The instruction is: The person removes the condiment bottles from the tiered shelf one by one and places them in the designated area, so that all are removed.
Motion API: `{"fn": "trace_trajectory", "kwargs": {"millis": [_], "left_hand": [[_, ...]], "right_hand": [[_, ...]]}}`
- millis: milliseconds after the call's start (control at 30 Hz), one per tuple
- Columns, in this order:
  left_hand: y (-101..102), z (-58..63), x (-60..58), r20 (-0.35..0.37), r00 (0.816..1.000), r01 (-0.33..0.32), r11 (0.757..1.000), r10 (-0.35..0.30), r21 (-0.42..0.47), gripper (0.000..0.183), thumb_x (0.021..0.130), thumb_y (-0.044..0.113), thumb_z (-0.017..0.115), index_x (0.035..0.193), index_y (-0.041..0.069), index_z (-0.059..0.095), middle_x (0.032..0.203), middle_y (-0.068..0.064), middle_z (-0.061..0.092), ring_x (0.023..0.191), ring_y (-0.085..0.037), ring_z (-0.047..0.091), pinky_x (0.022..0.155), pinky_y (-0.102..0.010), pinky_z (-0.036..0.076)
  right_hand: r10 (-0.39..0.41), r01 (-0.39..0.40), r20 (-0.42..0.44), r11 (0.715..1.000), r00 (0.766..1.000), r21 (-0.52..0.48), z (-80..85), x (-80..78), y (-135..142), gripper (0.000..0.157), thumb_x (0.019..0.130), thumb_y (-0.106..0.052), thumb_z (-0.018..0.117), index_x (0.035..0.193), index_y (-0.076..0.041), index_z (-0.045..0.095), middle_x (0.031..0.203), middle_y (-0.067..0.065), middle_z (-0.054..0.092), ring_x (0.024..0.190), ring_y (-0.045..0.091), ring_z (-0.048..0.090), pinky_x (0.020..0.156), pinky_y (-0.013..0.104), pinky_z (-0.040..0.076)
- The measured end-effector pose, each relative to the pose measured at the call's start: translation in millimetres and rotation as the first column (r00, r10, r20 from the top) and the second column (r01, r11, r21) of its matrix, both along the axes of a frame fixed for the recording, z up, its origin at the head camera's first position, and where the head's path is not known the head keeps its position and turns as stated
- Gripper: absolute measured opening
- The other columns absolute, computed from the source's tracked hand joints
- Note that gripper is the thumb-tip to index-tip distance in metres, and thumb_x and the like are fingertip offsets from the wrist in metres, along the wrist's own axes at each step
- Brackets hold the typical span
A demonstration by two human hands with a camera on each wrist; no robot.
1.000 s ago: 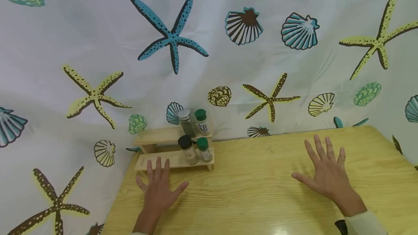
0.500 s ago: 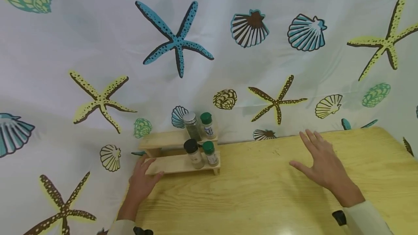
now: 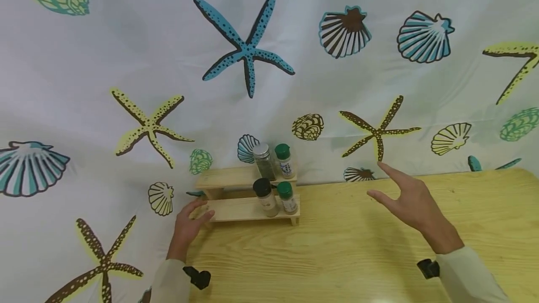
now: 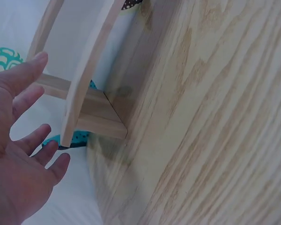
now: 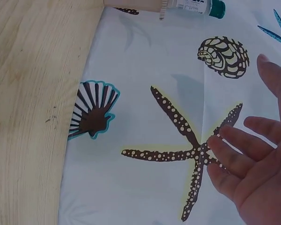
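Note:
A small two-step wooden rack (image 3: pixel 233 210) stands at the back left of the table. Its upper step bears a silver-capped jar (image 3: pixel 265 166) and a green-capped spice bottle (image 3: pixel 286 164). On the lower step are a black-capped bottle (image 3: pixel 267 201) and another green-capped bottle (image 3: pixel 289 203). My left hand (image 3: pixel 184 229) is at the rack's left end, thumb and fingers spread around it; the left wrist view shows loosely bent fingers (image 4: pixel 61 166), and contact is unclear. Over the table to the right hovers my right hand (image 3: pixel 414 207), its thumb and fingers apart, holding nothing.
A light wooden table (image 3: pixel 337 247) extends to the right of the rack. Behind and to the left hangs a white cloth (image 3: pixel 311 83) printed with starfish and shells. Each wrist carries a small black device (image 3: pixel 428 269).
My left hand has moved from in front of the rack to its left end, its fingers bending. The right hand has turned sideways. The head view has shifted left.

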State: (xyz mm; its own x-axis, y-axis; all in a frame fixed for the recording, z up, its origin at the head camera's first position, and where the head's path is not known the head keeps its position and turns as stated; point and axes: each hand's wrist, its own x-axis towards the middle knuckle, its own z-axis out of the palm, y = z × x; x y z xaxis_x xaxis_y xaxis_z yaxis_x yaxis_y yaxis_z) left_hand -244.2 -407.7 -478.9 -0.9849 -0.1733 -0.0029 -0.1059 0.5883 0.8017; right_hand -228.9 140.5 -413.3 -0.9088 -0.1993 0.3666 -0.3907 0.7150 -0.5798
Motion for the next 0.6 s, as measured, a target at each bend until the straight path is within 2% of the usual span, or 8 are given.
{"fn": "trace_trajectory", "kwargs": {"millis": [100, 200, 300, 400, 500, 600], "left_hand": [[-3, -5.6, -5.7, 0.045, 0.998, -0.034, 0.998, 0.032, 0.050, 0.063, 0.086, 0.040, 0.068, 0.137, 0.009, 0.048, 0.155, -0.016, 0.027, 0.141, -0.038, 0.021, 0.109, -0.060, 0.027], [-9, -10.4, -9.1, 0.059, 0.996, -0.066, 0.992, 0.060, 0.108, 0.066, 0.084, 0.041, 0.071, 0.138, 0.010, 0.048, 0.155, -0.012, 0.028, 0.137, -0.036, 0.028, 0.107, -0.055, 0.033], [-13, -15.8, -13.2, 0.046, 0.995, -0.095, 0.974, 0.087, 0.204, 0.065, 0.083, 0.034, 0.073, 0.137, 0.007, 0.048, 0.151, -0.010, 0.035, 0.134, -0.031, 0.033, 0.102, -0.041, 0.039], [-12, -18.7, -16.0, 0.052, 0.993, -0.113, 0.954, 0.103, 0.279, 0.062, 0.085, 0.026, 0.072, 0.137, 0.003, 0.047, 0.148, -0.013, 0.038, 0.135, -0.029, 0.033, 0.091, -0.022, 0.042], [-10, -22.2, -19.1, 0.081, 0.991, -0.129, 0.935, 0.109, 0.329, 0.061, 0.085, 0.023, 0.072, 0.137, 0.002, 0.047, 0.150, -0.014, 0.037, 0.134, -0.027, 0.035, 0.080, -0.012, 0.043], [-11, -25.9, -21.2, 0.107, 0.989, -0.134, 0.922, 0.102, 0.363, 0.060, 0.086, 0.023, 0.071, 0.137, 0.004, 0.047, 0.149, -0.011, 0.038, 0.125, -0.019, 0.043, 0.079, -0.012, 0.044]], "right_hand": [[0.028, -0.028, -0.012, 0.999, 1.000, -0.043, 3.6, -5.3, -7, 0.069, 0.088, -0.041, 0.065, 0.145, -0.012, 0.039, 0.143, 0.020, 0.046, 0.128, 0.042, 0.045, 0.098, 0.059, 0.040], [0.062, -0.065, -0.044, 0.996, 0.997, -0.067, 9.7, -12.3, -17, 0.065, 0.089, -0.036, 0.066, 0.143, -0.010, 0.042, 0.141, 0.020, 0.048, 0.128, 0.042, 0.045, 0.099, 0.058, 0.039], [0.087, -0.094, -0.083, 0.993, 0.993, -0.078, 14.4, -20.3, -25, 0.061, 0.088, -0.031, 0.067, 0.140, -0.007, 0.046, 0.138, 0.021, 0.051, 0.126, 0.040, 0.047, 0.098, 0.057, 0.040], [0.105, -0.114, -0.093, 0.989, 0.990, -0.091, 17.7, -27.4, -30, 0.058, 0.088, -0.028, 0.068, 0.138, -0.006, 0.048, 0.134, 0.020, 0.054, 0.122, 0.038, 0.051, 0.096, 0.056, 0.042], [0.132, -0.138, -0.054, 0.983, 0.990, -0.122, 21.1, -34.8, -36, 0.055, 0.089, -0.028, 0.067, 0.137, -0.007, 0.049, 0.133, 0.017, 0.054, 0.119, 0.035, 0.052, 0.096, 0.053, 0.045], [0.158, -0.154, 0.013, 0.973, 0.987, -0.172, 24.1, -44.1, -45, 0.056, 0.088, -0.032, 0.067, 0.136, -0.009, 0.050, 0.133, 0.015, 0.054, 0.120, 0.032, 0.052, 0.100, 0.049, 0.044]]}}
